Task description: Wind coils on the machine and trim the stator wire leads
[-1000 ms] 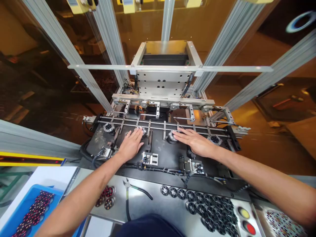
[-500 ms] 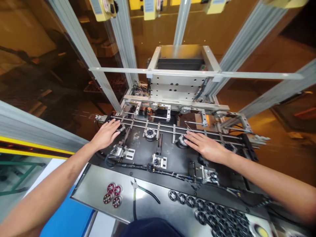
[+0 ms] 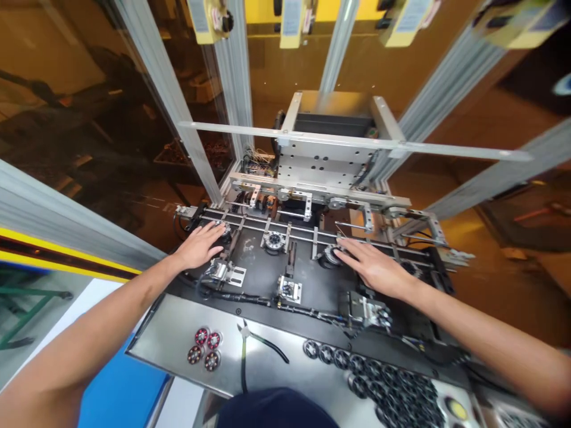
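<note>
My left hand [image 3: 199,246] lies flat with fingers stretched over the leftmost round part [image 3: 222,231] on the black fixture plate [image 3: 263,276]. My right hand [image 3: 375,268] is also flat, its fingertips resting on a round black part [image 3: 331,257] right of centre. Between them a round part [image 3: 273,240] sits uncovered in its nest. Metal rods [image 3: 303,229] run across the plate just beyond my fingers.
On the steel shelf in front lie several red-wound round parts [image 3: 204,346], black-handled cutters [image 3: 244,351] and a row of several black round parts [image 3: 370,380]. A blue bin [image 3: 116,395] is at lower left, a yellow button [image 3: 455,408] at lower right. Aluminium frame posts rise behind.
My left hand moved from the centre part to the leftmost part, uncovering the centre one. My right hand stayed on its part. The view shifted left and down.
</note>
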